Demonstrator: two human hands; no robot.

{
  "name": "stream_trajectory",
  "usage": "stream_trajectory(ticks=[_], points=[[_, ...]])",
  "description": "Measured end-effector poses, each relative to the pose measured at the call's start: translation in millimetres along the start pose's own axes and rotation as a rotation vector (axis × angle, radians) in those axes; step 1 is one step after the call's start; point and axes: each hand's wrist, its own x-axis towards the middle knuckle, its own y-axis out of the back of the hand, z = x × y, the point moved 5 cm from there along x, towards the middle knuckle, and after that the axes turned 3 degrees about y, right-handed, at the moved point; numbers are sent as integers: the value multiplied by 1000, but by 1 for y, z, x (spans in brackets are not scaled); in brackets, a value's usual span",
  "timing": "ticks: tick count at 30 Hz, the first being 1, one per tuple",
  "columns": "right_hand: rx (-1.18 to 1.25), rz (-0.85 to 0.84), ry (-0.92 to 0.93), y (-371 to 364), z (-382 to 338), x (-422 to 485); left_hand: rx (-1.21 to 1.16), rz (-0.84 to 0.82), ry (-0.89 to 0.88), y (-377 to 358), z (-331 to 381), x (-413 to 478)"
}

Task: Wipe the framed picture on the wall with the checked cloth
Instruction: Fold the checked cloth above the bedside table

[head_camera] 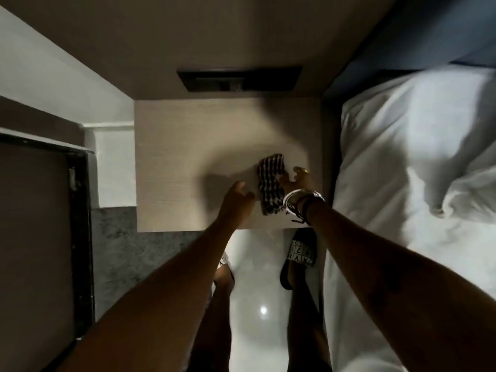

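Checked cloth point(270, 183) lies crumpled on the bedside table point(188, 157), centre-right of frame. My right hand point(295, 181) is at its right edge, fingers spread, touching it but not clamped on. My left hand point(237, 196) hovers just left of the cloth, fingers loosely curled, holding nothing. White bedding point(416, 157) fills the right side. Framed picture not in view.

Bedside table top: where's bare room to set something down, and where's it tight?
The bedside table is bare across its left half and the back strip below the dark wall panel. It is crowded at front right: the checked cloth lies there, with the left hand just left of it and the right hand at its right edge, near the bed.
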Motion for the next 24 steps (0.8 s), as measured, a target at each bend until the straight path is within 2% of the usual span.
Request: stream_trajectory(ticks=[4,8,14,18,24], points=[[17,36,-32,-12,4,19,-182,-53,9,-25,17,29],[301,-27,-63,-27,13,14,-386,-97,112,-49,21,37],[502,-287,-285,-20,19,-13,-472,-230,299,-42,10,18],[581,-390,-233,-4,-8,-47,-562,-291,200,-15,23,-15],[842,-483,-164,49,-99,-127,-603,-293,12,59,105,-101]])
